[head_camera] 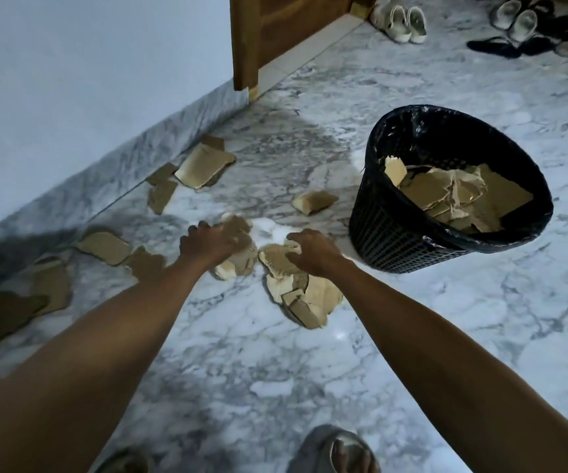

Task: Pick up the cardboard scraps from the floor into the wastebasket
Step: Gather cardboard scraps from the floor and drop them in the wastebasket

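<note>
A black mesh wastebasket point(395, 240) with a black liner stands on the marble floor at the right, with several torn cardboard scraps inside it. My left hand point(207, 245) curls its fingers over a cardboard scrap point(238, 262) on the floor. My right hand point(311, 252) grips the top piece of a pile of scraps point(301, 302) just left of the basket. A small scrap point(314, 201) lies beyond the hands. More scraps lie along the wall: a large one point(204, 165) further off and several at the left point(105, 247).
A grey-white wall with a marble skirting point(122, 175) runs along the left. A wooden door frame point(245, 42) stands at the top. Shoes and sandals point(402, 22) lie at the top right. My foot in a sandal point(337, 452) shows at the bottom.
</note>
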